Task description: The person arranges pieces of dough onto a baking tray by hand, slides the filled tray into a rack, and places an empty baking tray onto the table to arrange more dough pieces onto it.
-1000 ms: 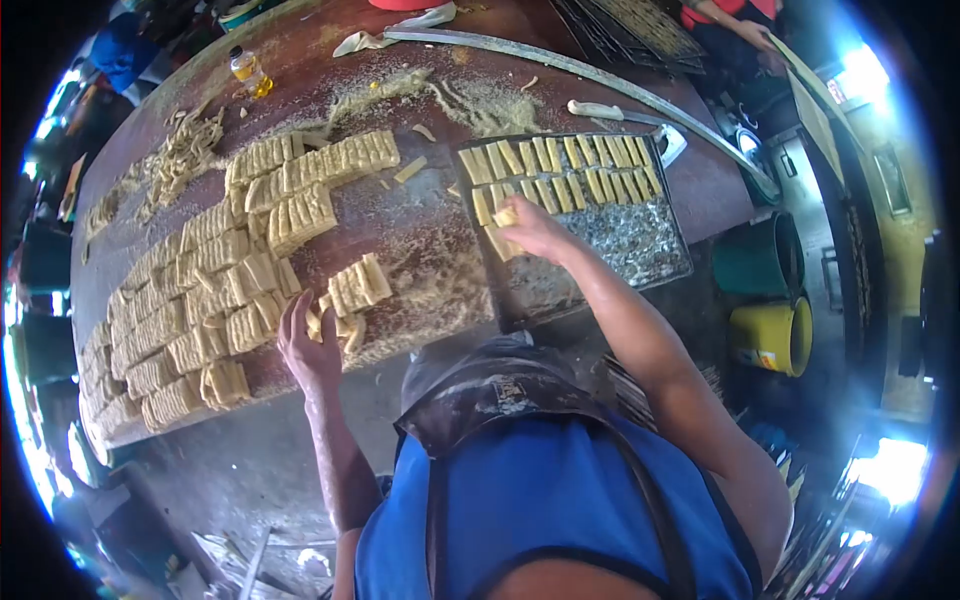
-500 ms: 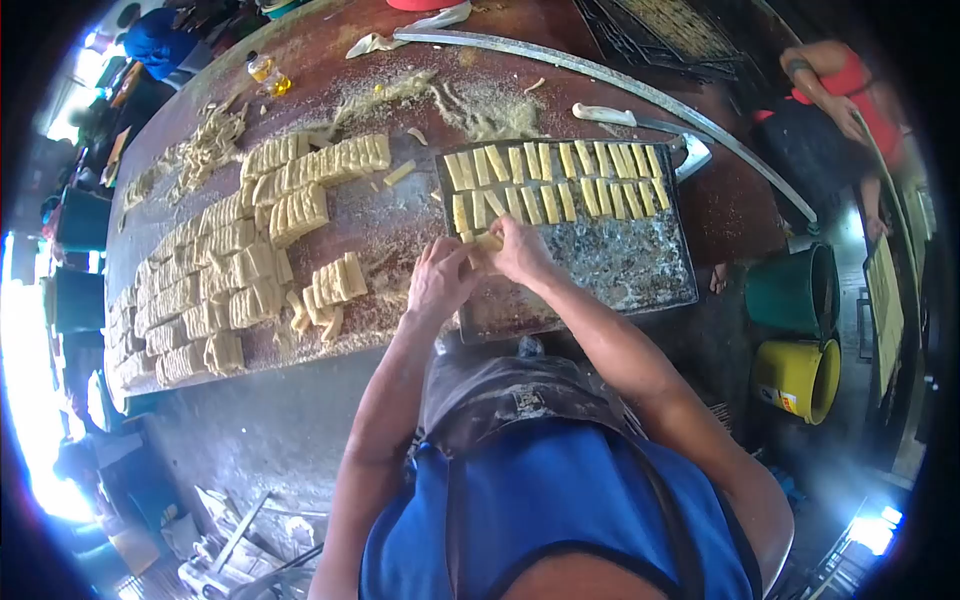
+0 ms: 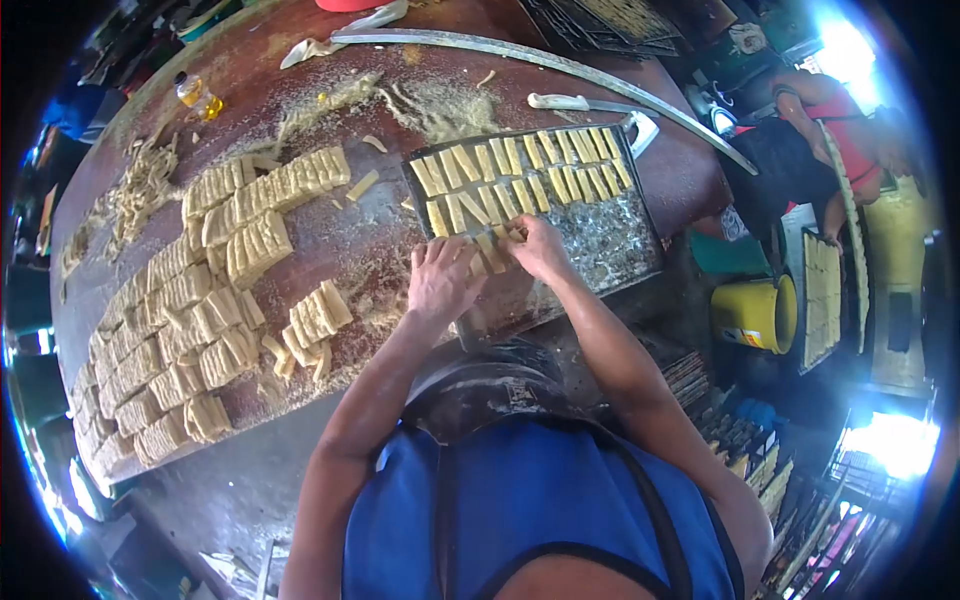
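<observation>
Head view: the right hand (image 3: 540, 248) has just parted from the left hand (image 3: 443, 282); dough strips (image 3: 488, 251) now lie between them on the tray (image 3: 602, 232), apparently starting a third row; the right seems to pinch one, the left's grip I cannot tell

No readable lettering or numbers.

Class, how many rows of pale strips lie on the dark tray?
3 on the tray: a far row, a middle row and a short near row between the left hand and right hand, which may hide some strips.
</observation>
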